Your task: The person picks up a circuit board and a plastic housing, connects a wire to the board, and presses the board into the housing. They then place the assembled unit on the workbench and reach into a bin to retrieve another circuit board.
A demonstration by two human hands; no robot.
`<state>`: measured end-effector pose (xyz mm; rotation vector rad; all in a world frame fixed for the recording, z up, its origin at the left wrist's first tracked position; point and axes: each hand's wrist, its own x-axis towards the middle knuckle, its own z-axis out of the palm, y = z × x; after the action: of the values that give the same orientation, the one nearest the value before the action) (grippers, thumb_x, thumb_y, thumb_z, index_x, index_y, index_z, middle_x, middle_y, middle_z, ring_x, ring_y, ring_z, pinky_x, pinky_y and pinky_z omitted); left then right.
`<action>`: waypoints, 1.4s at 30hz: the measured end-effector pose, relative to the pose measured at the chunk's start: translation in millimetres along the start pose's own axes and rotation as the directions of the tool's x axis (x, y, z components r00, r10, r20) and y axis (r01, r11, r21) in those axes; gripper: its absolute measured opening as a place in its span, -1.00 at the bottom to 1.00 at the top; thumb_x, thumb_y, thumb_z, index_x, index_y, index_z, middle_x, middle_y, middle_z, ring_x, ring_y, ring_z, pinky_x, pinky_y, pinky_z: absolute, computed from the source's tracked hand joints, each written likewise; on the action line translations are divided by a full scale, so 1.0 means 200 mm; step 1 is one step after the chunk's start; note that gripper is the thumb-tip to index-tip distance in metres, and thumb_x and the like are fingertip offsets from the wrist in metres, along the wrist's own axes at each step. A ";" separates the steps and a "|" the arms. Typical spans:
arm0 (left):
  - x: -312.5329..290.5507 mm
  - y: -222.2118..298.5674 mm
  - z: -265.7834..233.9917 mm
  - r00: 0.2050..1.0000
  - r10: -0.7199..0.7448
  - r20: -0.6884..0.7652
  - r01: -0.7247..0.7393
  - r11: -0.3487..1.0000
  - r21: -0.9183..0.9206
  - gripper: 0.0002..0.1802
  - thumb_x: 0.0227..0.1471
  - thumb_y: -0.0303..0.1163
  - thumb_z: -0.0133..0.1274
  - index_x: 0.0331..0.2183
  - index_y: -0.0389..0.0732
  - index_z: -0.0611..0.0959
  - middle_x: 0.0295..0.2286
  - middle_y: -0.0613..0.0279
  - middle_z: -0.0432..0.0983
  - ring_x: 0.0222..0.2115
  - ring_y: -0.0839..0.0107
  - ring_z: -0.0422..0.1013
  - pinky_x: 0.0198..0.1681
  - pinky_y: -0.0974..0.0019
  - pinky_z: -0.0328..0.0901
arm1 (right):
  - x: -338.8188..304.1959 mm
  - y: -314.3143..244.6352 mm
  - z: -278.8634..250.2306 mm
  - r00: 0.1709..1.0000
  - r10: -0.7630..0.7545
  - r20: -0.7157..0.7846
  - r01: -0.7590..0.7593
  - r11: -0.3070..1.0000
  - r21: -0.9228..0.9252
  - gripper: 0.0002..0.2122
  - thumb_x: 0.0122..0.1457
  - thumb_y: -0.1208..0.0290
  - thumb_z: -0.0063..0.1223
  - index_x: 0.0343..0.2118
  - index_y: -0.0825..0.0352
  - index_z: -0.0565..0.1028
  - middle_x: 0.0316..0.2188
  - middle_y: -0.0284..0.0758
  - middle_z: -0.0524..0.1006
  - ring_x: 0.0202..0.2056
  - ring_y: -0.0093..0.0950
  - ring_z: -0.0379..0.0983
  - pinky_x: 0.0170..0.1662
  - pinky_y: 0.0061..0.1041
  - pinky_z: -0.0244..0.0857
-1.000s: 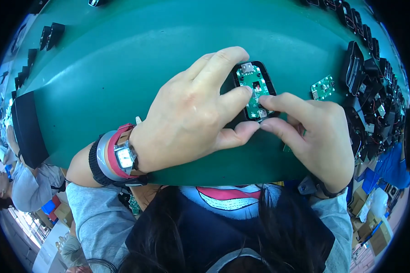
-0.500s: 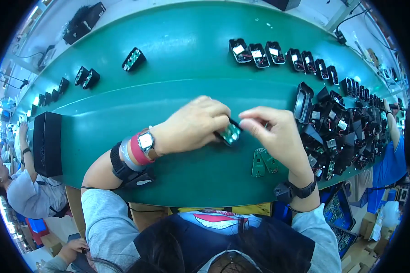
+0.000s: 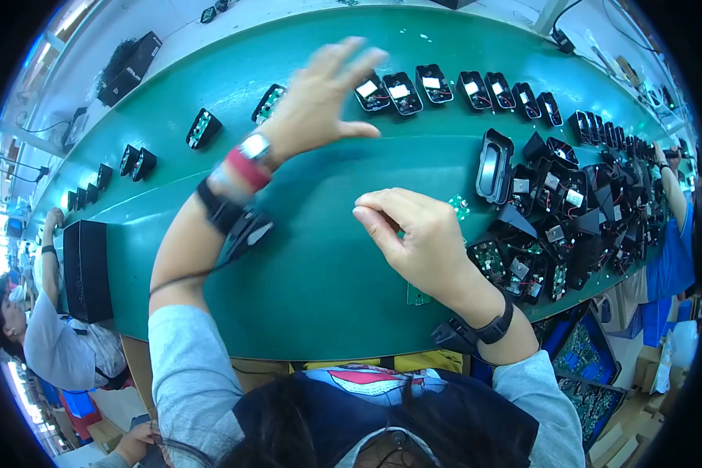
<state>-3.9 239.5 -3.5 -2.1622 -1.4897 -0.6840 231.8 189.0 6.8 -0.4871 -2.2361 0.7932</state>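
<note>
My left hand (image 3: 320, 105) is stretched toward the back of the green table, fingers spread and blurred, with nothing in it. Its fingertips are nearest to a black casing (image 3: 372, 93) with a white block inside. Just left of that hand stands a black casing with a green circuit board (image 3: 269, 104), partly covered by the hand. My right hand (image 3: 421, 234) hovers over the middle of the table, thumb and fingers pressed together; whatever they may hold is hidden. Green circuit boards peek out beside it, one past the knuckles (image 3: 459, 207) and one below the palm (image 3: 417, 295).
Open black casings (image 3: 434, 84) line the back right. A heap of casings with wires (image 3: 573, 203) fills the right side. More board-fitted casings (image 3: 203, 129) stand at left, near a tall black box (image 3: 87, 269). Co-workers sit left and right. Blue trays of boards (image 3: 583, 355) stand low right.
My left hand has let go of the board-fitted casing, which now stands at the back, and has swung up and away. The right hand has moved left and its fingers have closed together.
</note>
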 end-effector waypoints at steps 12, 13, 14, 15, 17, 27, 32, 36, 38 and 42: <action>0.45 0.02 0.46 0.903 0.096 0.419 -0.067 0.994 -0.084 -0.34 -0.11 0.12 0.13 0.03 0.11 0.44 -0.24 0.19 0.49 -0.24 0.14 0.47 -0.24 0.10 0.36 | -0.03 0.08 0.08 0.999 -0.030 0.027 0.031 0.999 -0.015 -0.92 0.09 0.45 0.14 -0.43 0.34 0.53 -0.48 -0.25 0.56 -0.47 -0.29 0.51 -0.41 -0.42 0.38; 0.44 0.02 0.48 0.918 0.076 0.389 -0.038 0.994 -0.104 -0.37 -0.13 0.11 0.14 -0.01 0.10 0.46 -0.30 0.18 0.49 -0.27 0.13 0.48 -0.24 0.06 0.36 | -0.03 0.09 0.08 0.999 -0.035 0.030 0.035 0.999 -0.015 -0.92 0.09 0.45 0.14 -0.43 0.34 0.53 -0.48 -0.25 0.56 -0.47 -0.29 0.51 -0.41 -0.42 0.38; 0.42 0.01 0.49 0.919 0.069 0.387 -0.033 0.995 -0.099 -0.37 -0.13 0.11 0.14 -0.01 0.10 0.46 -0.30 0.18 0.49 -0.27 0.13 0.48 -0.24 0.06 0.36 | -0.03 0.10 0.08 0.999 -0.024 0.039 0.025 1.000 -0.011 -0.92 0.09 0.46 0.13 -0.43 0.35 0.53 -0.48 -0.24 0.56 -0.47 -0.28 0.51 -0.41 -0.42 0.39; 0.40 0.00 0.49 0.949 0.005 0.316 0.037 0.991 -0.127 -0.41 -0.15 0.02 0.17 -0.06 0.04 0.48 -0.29 0.19 0.49 -0.27 0.14 0.48 -0.24 0.11 0.37 | -0.02 0.10 0.08 0.999 -0.015 0.049 0.015 1.000 -0.006 -0.92 0.09 0.46 0.13 -0.43 0.35 0.53 -0.47 -0.23 0.56 -0.46 -0.27 0.51 -0.40 -0.42 0.39; 0.34 -0.01 0.47 0.979 -0.118 0.167 0.151 0.967 -0.205 -0.47 -0.19 -0.10 0.21 -0.11 -0.01 0.51 -0.27 0.17 0.50 -0.26 0.15 0.47 -0.20 0.15 0.38 | -0.02 0.12 0.09 0.998 -0.020 0.056 0.020 1.000 0.002 -0.92 0.09 0.47 0.13 -0.42 0.36 0.53 -0.47 -0.22 0.56 -0.46 -0.25 0.51 -0.40 -0.42 0.39; 0.34 -0.02 0.51 0.939 -0.335 0.075 0.339 0.873 -0.349 -0.48 -0.25 -0.07 0.27 -0.19 -0.07 0.59 -0.38 0.03 0.57 -0.31 0.03 0.50 -0.22 0.06 0.38 | -0.04 0.12 0.07 0.999 0.028 0.047 -0.027 0.999 -0.020 -0.89 0.15 0.47 0.12 -0.39 0.43 0.54 -0.63 -0.41 0.43 -0.59 -0.69 0.29 -0.50 -0.68 0.18; 0.12 -0.08 0.28 0.882 -0.469 0.055 0.459 0.824 -0.334 -0.50 -0.26 -0.09 0.27 -0.23 -0.10 0.59 -0.43 0.04 0.58 -0.35 0.03 0.51 -0.27 0.07 0.39 | -0.06 0.17 0.13 0.990 0.024 0.138 -0.037 0.995 0.096 -0.88 0.20 0.46 0.09 -0.35 0.42 0.54 -0.61 -0.53 0.40 -0.55 -0.76 0.25 -0.48 -0.76 0.12; -0.14 0.01 -0.22 0.777 -0.565 -0.277 0.409 0.788 -0.459 -0.47 -0.32 -0.14 0.32 -0.24 -0.18 0.62 -0.39 0.01 0.59 -0.37 0.10 0.53 -0.24 0.20 0.42 | -0.06 0.20 0.09 0.989 0.053 0.136 -0.065 0.994 0.089 -0.87 0.21 0.45 0.09 -0.33 0.43 0.55 -0.59 -0.51 0.42 -0.54 -0.75 0.29 -0.47 -0.76 0.16; -0.48 0.13 -0.63 0.721 -0.576 -0.385 0.461 0.813 -0.355 -0.44 -0.29 -0.18 0.32 -0.18 -0.21 0.61 -0.37 0.04 0.61 -0.37 0.18 0.55 -0.24 0.25 0.43 | -0.07 0.25 0.14 0.989 0.078 0.127 -0.101 0.977 0.186 -0.87 0.22 0.45 0.08 -0.31 0.42 0.56 -0.59 -0.50 0.42 -0.55 -0.75 0.30 -0.48 -0.76 0.18; -1.23 0.49 -1.26 0.466 -0.608 -0.643 0.750 0.657 -0.077 -0.52 -0.19 -0.39 0.27 -0.16 -0.27 0.53 -0.39 0.12 0.49 -0.40 0.39 0.43 -0.24 0.37 0.34 | -0.06 0.17 0.06 0.990 0.074 0.117 -0.089 0.987 0.131 -0.86 0.22 0.44 0.07 -0.30 0.41 0.57 -0.58 -0.51 0.43 -0.55 -0.76 0.29 -0.48 -0.77 0.18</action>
<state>-25.5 -122.0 38.1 -0.8920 -1.8827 -1.2763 234.8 202.5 -29.3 -0.4815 -2.2565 1.0309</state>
